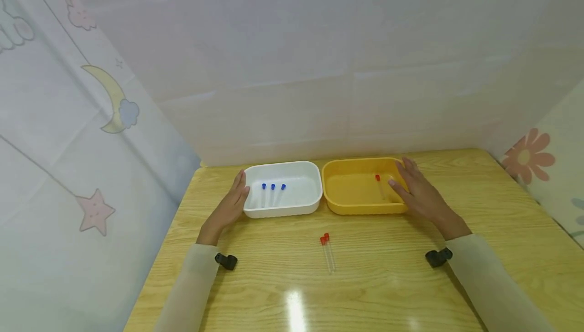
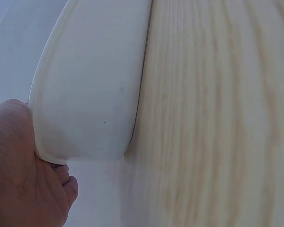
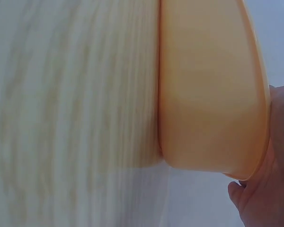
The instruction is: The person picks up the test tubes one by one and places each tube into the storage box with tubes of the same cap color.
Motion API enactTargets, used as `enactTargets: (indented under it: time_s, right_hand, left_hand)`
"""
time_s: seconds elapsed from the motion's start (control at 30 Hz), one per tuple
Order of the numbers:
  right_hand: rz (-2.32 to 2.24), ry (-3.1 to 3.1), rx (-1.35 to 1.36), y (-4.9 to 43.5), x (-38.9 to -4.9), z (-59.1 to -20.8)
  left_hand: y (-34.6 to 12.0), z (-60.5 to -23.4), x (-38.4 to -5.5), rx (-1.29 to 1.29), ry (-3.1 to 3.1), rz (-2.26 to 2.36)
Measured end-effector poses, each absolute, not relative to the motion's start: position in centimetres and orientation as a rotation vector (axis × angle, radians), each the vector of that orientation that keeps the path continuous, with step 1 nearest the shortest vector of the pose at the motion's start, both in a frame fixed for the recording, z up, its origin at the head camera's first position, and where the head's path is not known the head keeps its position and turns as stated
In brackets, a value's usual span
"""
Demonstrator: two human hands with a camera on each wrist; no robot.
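At the left end of a white plastic tray (image 1: 283,211), my left hand (image 1: 231,201) rests against the outer wall, fingers extended and thumb at the rim. Three blue-capped clear tubes (image 1: 272,195) lie inside this tray. My right hand (image 1: 422,192) touches the right end of a yellow tray (image 1: 360,209), its thumb over the rim and its fingers along the end. One red-capped tube (image 1: 380,186) lies in the yellow tray. On the table in front of the trays, two more red-capped tubes (image 1: 327,253) lie side by side. Both wrist views show the palms beside the tray ends.
The two trays stand side by side near the back edge of a wood-grain table (image 1: 269,281). Behind it hangs a pale cloth backdrop (image 1: 292,78), with printed cartoon shapes on its left and right sides. A small black device (image 1: 226,261) sits at each wrist.
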State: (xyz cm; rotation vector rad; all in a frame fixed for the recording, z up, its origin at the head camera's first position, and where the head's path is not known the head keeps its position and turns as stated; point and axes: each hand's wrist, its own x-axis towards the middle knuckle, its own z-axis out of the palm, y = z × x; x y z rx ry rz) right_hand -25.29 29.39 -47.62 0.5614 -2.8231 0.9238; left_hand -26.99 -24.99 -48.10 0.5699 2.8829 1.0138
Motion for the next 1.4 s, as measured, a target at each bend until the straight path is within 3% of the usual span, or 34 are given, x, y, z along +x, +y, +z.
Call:
enactTargets:
  time_s: [1.4]
  right_hand:
    - [0.836,-2.897,0.602,29.31,-25.30,-47.94]
  left_hand:
    - [-25.02,-48.16,-26.93,0.565,2.893,0.997]
